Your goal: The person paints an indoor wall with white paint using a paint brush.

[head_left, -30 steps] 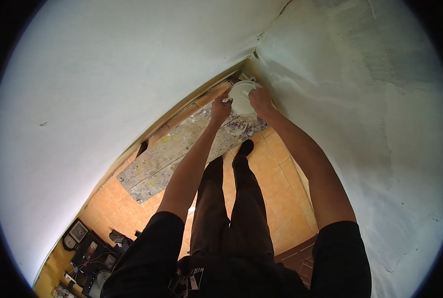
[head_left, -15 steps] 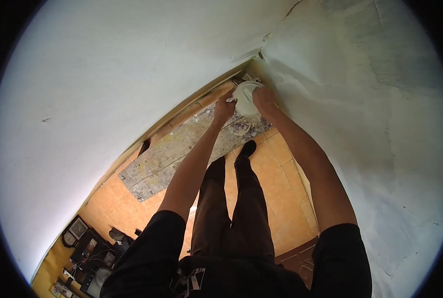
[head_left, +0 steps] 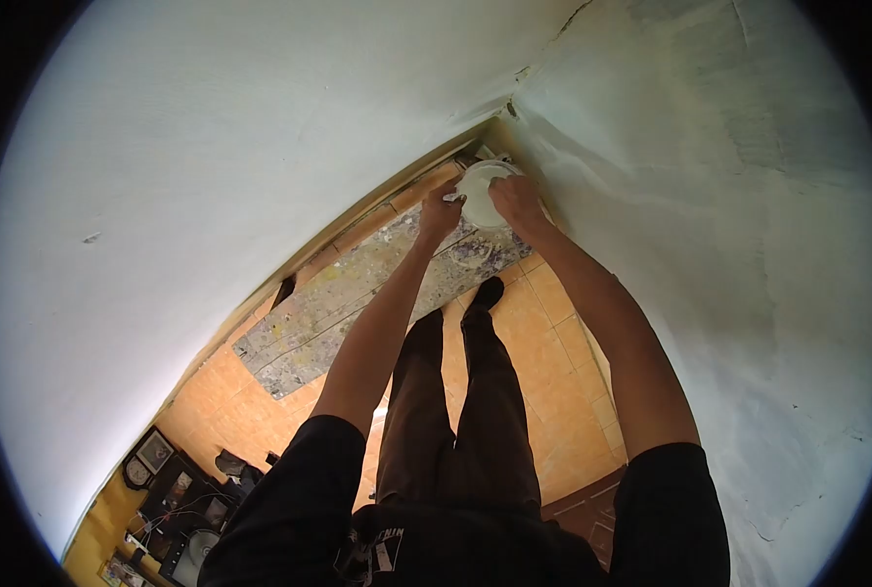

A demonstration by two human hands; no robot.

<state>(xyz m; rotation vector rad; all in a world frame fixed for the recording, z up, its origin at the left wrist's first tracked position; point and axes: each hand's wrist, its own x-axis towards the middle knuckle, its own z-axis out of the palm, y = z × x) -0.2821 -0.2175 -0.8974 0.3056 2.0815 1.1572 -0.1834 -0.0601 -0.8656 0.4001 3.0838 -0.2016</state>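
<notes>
A round whitish tub [head_left: 483, 210] with pale material in it is near the wall corner, above the far end of a paint-spattered board [head_left: 338, 293]. My left hand [head_left: 442, 213] grips the tub's left rim. Over the tub's right part is my right hand [head_left: 516, 201], its fingers closed and pointing down at the pale material; whatever they hold is too small to make out.
Pale walls [head_left: 211, 176] rise on the left and right [head_left: 680, 215] and meet at a cracked corner. Orange floor tiles [head_left: 543, 333] lie below the board, around my dark shoes. Dark furniture with a fan and cables [head_left: 186, 499] stands at the lower left.
My right hand has shifted slightly left over the tub, from its right rim toward the middle. My left hand and the tub have hardly moved.
</notes>
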